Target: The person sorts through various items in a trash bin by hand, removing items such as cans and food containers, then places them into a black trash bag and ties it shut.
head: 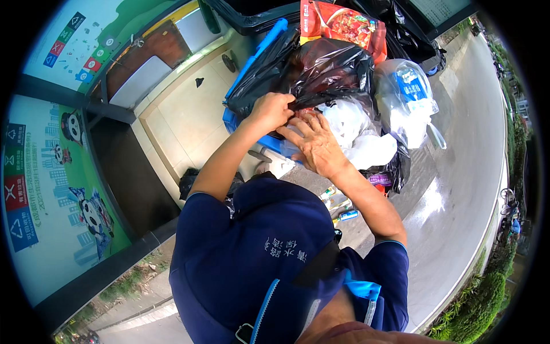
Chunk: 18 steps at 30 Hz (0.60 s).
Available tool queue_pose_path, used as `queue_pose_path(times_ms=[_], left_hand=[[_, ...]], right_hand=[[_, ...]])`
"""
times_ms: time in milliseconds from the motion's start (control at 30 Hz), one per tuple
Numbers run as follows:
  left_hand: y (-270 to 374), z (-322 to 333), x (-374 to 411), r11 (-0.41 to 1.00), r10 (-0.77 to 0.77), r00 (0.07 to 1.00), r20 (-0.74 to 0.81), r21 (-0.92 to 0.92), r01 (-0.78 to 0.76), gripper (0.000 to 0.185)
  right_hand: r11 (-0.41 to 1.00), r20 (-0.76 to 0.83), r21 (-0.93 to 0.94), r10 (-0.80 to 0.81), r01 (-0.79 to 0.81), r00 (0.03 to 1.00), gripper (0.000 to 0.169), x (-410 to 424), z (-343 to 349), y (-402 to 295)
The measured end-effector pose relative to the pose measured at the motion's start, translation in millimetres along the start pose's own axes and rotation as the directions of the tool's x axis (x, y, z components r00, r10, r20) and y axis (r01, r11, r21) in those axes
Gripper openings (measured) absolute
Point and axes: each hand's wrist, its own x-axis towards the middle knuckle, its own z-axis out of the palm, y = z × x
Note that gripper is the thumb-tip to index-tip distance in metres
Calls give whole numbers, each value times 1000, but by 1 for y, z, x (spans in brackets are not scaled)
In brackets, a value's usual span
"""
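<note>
My left hand (270, 111) is closed on the edge of a black plastic bag (253, 94) lining a blue bin (230, 120). Close beside it, my right hand (317, 146) lies palm down with fingers spread against crumpled white plastic bags (348, 122) and something reddish; whether it grips anything is hidden. A filled black bag (331, 71) bulges above both hands. Behind that bag stands a red food package (343, 26) with a printed dish. To the right, a clear plastic bag (399, 103) holds white and blue packaging.
Tiled flooring (184, 116) and a shelter's printed panels (64, 180) are on the left. More black-lined bins (253, 17) stand at the top. Litter with a blue-and-white can (348, 215) lies on the ground near me. A paved road (464, 142) runs along the right.
</note>
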Motion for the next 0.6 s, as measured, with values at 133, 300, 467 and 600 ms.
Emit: queue_pose_path(times_ms=[133,300,467,600], left_hand=[[3,-29,-3,955,68,890,-450,288,73,17],[-7,-37,-21,959,29,870,-492,260,115,17],[31,-50,-30,995,74,880,-469,94,-34,20],[68,-53,-34,887,290,876,-386,-236,-397,19]], right_hand=[[979,112,-13,202,-202,973,38,-55,8,26],[912,32,88,399,-400,916,40,-87,-19,36],[712,-53,363,660,-601,750,45,-102,-25,39],[589,-64,445,772,-674,632,33,-125,-15,48]])
